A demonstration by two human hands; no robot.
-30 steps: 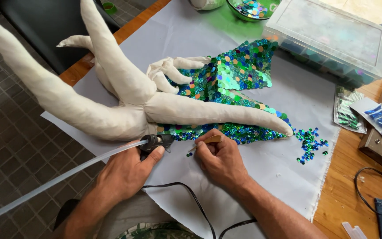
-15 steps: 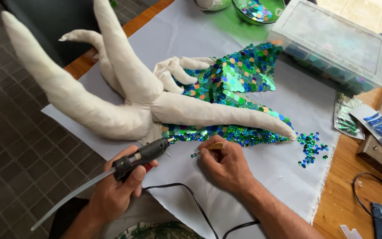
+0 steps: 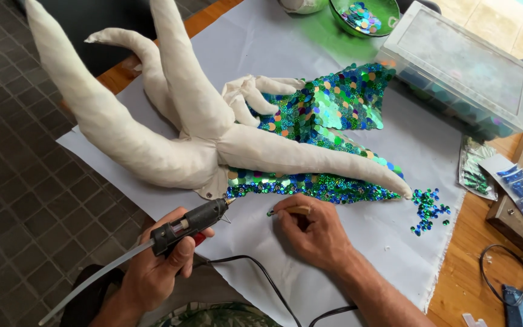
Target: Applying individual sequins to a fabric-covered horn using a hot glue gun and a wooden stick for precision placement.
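Left hand (image 3: 161,266): closed around the grip of a black glue gun (image 3: 192,221), near the front edge of the surface; the nozzle points up and right toward the lower rim of the stuffed figure, just short of it.
Glue stick (image 3: 92,281): a pale translucent rod sticking out of the gun's back, slanting down toward the front left corner.
Cord (image 3: 261,278): black, running from under the left hand across the cloth to the front edge.
Right hand (image 3: 313,233): fingers pinched narrow on a small wooden-handled tool (image 3: 292,211), its tip carrying a green sequin (image 3: 270,212) just below the sequinned band.
Stuffed figure (image 3: 171,127): cream fabric with long padded limbs, lying across the middle of the surface on a white cloth (image 3: 394,151).
Sequinned part (image 3: 328,109): green and blue discs covering a fin-like panel under and beside the lowest limb.
Loose sequins (image 3: 430,209): a small heap on the cloth, just beside the tip of that limb.
Clear plastic box (image 3: 461,66): at the far right edge.
Green bowl (image 3: 364,12): at the far edge, holding sequins.
Surface (image 3: 455,272): wood, bare at the right.
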